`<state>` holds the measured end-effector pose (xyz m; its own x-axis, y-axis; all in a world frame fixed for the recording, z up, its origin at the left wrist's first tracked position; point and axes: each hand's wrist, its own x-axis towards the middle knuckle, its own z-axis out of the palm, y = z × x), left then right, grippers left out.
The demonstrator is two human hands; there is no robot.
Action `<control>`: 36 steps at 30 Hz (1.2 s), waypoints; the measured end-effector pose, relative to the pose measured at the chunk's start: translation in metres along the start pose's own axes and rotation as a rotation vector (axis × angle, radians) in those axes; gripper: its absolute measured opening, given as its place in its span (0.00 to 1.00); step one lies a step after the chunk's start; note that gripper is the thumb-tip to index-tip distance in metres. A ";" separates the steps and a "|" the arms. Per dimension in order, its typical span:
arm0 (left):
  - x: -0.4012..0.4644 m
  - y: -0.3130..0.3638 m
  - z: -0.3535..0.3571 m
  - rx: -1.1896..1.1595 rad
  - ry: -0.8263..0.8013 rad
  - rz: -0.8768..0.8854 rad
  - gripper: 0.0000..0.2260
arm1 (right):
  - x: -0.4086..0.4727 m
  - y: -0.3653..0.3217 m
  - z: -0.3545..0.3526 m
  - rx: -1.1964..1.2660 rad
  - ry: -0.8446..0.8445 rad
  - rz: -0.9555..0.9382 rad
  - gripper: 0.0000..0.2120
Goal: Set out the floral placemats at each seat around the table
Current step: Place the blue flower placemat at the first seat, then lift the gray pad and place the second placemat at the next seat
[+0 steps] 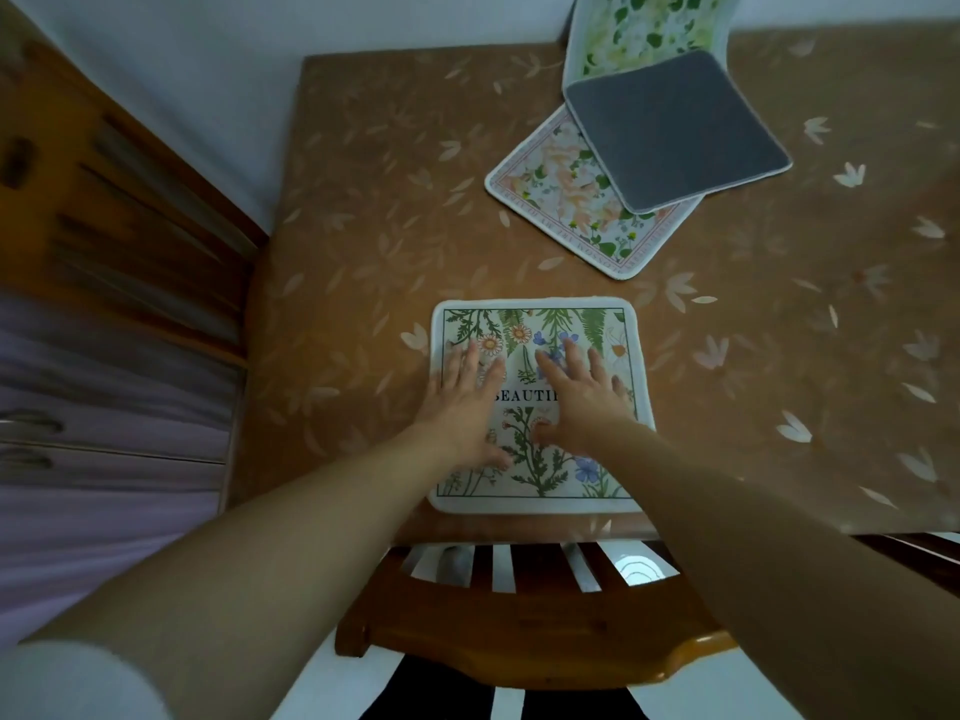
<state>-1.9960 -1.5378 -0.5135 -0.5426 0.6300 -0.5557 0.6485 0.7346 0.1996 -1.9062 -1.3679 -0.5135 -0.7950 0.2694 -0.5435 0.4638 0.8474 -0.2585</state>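
A white floral placemat (566, 324) printed with wildflowers and the word "BEAUTIFUL" lies flat at the near edge of the table (363, 210), in front of a wooden chair (519, 631). My left hand (467, 402) presses flat on its left half with fingers spread. My right hand (584, 392) presses flat on its right half. Further back lie three more mats in a loose pile: a peach-flowered mat (550, 194), a mat turned grey side up (675, 127) on top of it, and a green-leafed mat (644, 23) at the far edge.
The table has a brown leaf-patterned cover and stands against a white wall (208, 70). A wooden cabinet (119, 210) with purple drawers stands close on the left. The chair back sits just under the table's near edge.
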 end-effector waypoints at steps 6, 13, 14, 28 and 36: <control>0.013 -0.008 -0.002 0.010 -0.148 -0.032 0.60 | 0.015 -0.002 0.001 -0.032 -0.056 0.027 0.53; 0.018 0.008 -0.016 0.117 -0.137 -0.047 0.56 | 0.013 -0.004 -0.008 -0.014 -0.078 0.028 0.50; 0.021 0.009 -0.021 0.066 -0.108 -0.035 0.52 | 0.014 -0.001 -0.014 0.023 -0.064 0.036 0.49; 0.187 0.130 -0.175 -0.557 0.278 -0.003 0.22 | 0.128 0.168 -0.175 0.341 0.367 0.051 0.34; 0.298 0.159 -0.197 0.264 0.299 0.144 0.32 | 0.201 0.229 -0.204 0.053 0.407 -0.135 0.33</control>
<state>-2.1601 -1.1838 -0.4881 -0.5419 0.7957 -0.2706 0.8227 0.5680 0.0227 -2.0397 -1.0263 -0.5189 -0.9344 0.3254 -0.1452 0.3561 0.8654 -0.3524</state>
